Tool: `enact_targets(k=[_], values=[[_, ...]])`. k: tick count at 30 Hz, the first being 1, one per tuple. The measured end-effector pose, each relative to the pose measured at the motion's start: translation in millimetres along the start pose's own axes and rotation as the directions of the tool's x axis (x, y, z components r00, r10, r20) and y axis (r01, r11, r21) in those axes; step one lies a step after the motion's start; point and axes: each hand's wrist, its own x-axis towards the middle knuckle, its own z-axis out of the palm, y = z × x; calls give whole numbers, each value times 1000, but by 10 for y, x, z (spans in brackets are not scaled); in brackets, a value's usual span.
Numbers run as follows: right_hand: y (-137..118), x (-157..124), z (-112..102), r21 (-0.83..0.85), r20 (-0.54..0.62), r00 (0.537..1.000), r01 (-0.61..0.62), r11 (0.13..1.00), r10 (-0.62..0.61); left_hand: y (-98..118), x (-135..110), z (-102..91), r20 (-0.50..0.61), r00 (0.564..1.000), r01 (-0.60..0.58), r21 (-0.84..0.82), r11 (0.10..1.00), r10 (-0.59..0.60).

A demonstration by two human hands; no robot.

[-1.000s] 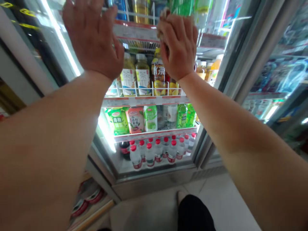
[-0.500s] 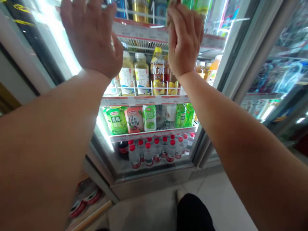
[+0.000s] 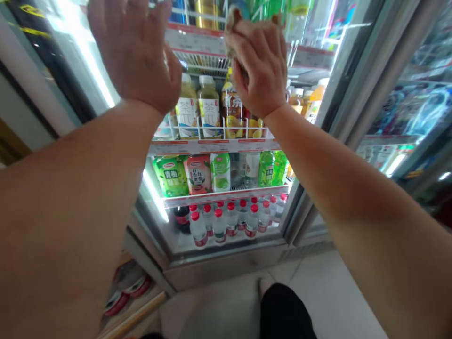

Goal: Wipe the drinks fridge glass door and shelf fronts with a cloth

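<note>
My right hand [image 3: 263,66] is closed on a crumpled, brownish cloth [image 3: 233,20]; only its edges show around the fingers. It is up against the glass door of a lit drinks fridge [image 3: 226,259]. My left hand [image 3: 136,56] is raised at the upper left, palm toward the glass, fingers stretched out and holding nothing. Whether it touches the pane I cannot tell. Behind the glass, between the hands, stand pale tea bottles [image 3: 209,106] and a lemon tea bottle [image 3: 233,110], partly hidden by my right hand.
Lower shelves hold green bottles [image 3: 266,168], a pink-labelled bottle [image 3: 198,174] and several red-capped water bottles [image 3: 219,226]. A metal door frame [image 3: 367,84] runs along the right. Red-and-clear packs [image 3: 132,282] lie at lower left. My dark trouser leg [image 3: 286,313] is over the tiled floor [image 3: 219,306].
My right hand has moved left and slightly down across the glass with the cloth, now covering part of the lemon tea bottle. My left hand has stayed almost in place.
</note>
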Motion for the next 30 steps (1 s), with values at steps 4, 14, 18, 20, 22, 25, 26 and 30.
enact_targets(k=[4,14,18,20,22,25,26,30], values=[[55,6,64,-34,-70,979,-194,980,192,-44,1,51,-42,999,-36,-61,997,33],[-11,-3,11,-26,-29,990,-135,990,135,-58,8,58,-24,1000,-22,-60,998,21],[-11,-5,13,-36,-36,991,-129,991,128,-65,-7,40,-41,999,-32,-85,996,29],[-35,-5,-1,-15,35,999,-13,1000,13,-70,-3,38,-26,999,-33,-102,994,31],[-56,3,9,-10,36,998,-55,998,56,-58,1,20,8,1000,-24,-91,996,24],[-58,21,61,-16,-26,943,-331,944,330,-19,-1,-30,46,999,16,-27,1000,-14],[-53,25,73,-18,-31,921,-390,921,389,-7,-3,-45,64,998,28,-3,1000,-28],[-34,22,65,13,102,975,-201,980,199,20,0,-70,105,993,43,90,995,-53]])
